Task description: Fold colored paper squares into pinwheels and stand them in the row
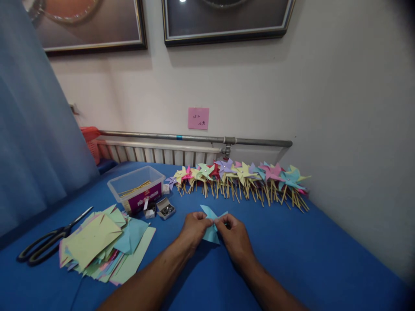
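A light-blue paper pinwheel (211, 235) is held up between my two hands, its blades folded in toward the middle. My left hand (195, 228) pinches it from the left, thumb near the centre. From the other side, my right hand (236, 235) grips it with thumb and finger close to the same spot. Whether a pin sits at the centre is too small to tell. Left of my hands stand a small open box of metal pins (167, 210) and another little box (149, 211). Behind lies a long row of finished pinwheels (243, 173) on sticks.
A clear plastic tub (136, 176) holds thin wooden sticks. A pile of cut coloured paper (97, 237) lies at the left beside black-handled scissors (55, 237). Pipes and a radiator (155, 153) run along the wall. A blue curtain (39, 121) hangs at left.
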### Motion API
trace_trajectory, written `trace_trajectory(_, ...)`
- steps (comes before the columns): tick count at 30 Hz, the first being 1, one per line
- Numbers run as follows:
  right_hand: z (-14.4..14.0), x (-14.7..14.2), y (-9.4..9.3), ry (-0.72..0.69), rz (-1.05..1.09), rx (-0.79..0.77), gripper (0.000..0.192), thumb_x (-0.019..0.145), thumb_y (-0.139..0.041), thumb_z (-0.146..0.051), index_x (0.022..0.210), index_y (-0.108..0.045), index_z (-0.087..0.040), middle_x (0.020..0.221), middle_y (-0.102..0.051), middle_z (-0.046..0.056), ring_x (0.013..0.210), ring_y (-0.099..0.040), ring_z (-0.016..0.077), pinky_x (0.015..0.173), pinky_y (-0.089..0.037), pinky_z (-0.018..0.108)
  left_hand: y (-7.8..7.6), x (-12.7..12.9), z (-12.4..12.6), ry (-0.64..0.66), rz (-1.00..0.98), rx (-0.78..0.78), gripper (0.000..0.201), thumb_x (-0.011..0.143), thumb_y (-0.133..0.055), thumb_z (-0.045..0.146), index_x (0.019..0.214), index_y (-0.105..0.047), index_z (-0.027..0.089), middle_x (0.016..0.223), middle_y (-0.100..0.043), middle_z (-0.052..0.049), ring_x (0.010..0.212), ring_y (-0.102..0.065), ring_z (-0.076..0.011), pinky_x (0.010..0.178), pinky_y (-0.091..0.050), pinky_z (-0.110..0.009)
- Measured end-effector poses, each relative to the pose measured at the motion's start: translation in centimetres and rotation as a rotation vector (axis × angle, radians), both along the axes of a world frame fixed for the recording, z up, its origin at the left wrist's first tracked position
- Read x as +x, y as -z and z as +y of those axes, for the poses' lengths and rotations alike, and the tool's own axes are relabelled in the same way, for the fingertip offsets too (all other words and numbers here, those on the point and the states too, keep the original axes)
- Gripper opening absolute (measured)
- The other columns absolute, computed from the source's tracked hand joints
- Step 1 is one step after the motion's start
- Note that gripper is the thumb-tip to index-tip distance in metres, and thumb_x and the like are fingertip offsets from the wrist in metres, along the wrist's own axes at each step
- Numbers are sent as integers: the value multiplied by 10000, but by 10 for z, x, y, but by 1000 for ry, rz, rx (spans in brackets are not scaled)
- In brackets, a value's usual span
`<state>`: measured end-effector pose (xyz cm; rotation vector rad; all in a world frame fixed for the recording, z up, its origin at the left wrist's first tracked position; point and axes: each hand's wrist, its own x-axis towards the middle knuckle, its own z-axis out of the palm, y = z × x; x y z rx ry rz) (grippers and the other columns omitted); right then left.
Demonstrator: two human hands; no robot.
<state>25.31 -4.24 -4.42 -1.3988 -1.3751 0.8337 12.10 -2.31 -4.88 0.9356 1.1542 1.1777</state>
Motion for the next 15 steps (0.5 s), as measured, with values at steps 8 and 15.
trace_trajectory(8, 1, 2, 0, -48, 75, -17, 246, 739, -632, -434, 639, -596, -213, 563, -546, -29, 541, -477, 150, 520, -367, 265, -6, 0, -2, 0, -3, -12, 240, 552, -772, 237, 536, -543, 166, 442, -495, 40, 413, -376, -72, 443, -257, -224)
trace_trajectory(15, 2, 2, 0, -66, 112, -50, 242, 729, -641, -425, 626, -575, -216, 535, -518, -42, 507, -449, 135, 500, -340, 259, -6, -1, -2, 22, -1, -17, 243, 554, -794, 263, 555, -579, 151, 452, -514, 30, 407, -386, -73, 443, -264, -229)
